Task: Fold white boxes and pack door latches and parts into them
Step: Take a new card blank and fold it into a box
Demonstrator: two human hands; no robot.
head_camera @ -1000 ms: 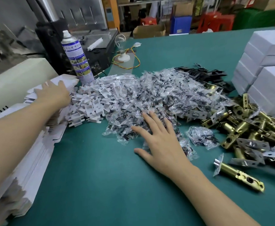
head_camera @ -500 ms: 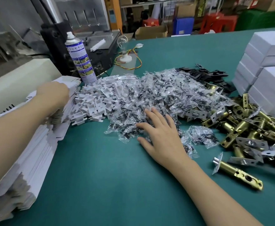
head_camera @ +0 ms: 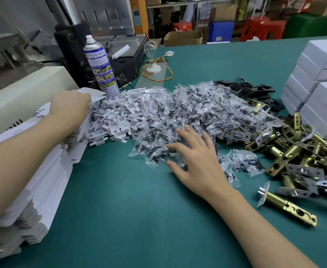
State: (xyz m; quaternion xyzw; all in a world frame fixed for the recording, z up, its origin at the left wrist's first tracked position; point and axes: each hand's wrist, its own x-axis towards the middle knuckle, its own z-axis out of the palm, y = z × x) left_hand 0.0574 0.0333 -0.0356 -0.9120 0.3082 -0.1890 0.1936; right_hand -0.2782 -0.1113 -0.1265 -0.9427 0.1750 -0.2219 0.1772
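Now, in the head view, the left hand (head_camera: 69, 107) at ten o'clock has gone from lying flat on the stack of box blanks (head_camera: 33, 171) to curling over its far edge. The top blank (head_camera: 95, 93) tips up under it, with a corner showing just beside the spray can (head_camera: 100, 68). The left fingers are tucked out of sight, but they seem to grip that one sheet. I take this as the start of a fresh box, with a blank being peeled off for folding.

The right hand (head_camera: 197, 161), near the middle of the table (head_camera: 139, 219), has barely shifted. Its fingers (head_camera: 192, 135) are spread wide and straight on the near edge of the heap of clear parts packets (head_camera: 197, 113), holding nothing.

The white card inserts (head_camera: 120, 117) lie at three o'clock of the left hand, touching the stack. The brass latches (head_camera: 298, 157) are heaped at three o'clock of the right hand, apart from its fingertips. A single latch (head_camera: 288, 207) lies alone at four o'clock. The folded white boxes (head_camera: 323, 60) stand at two o'clock, well apart from both hands.
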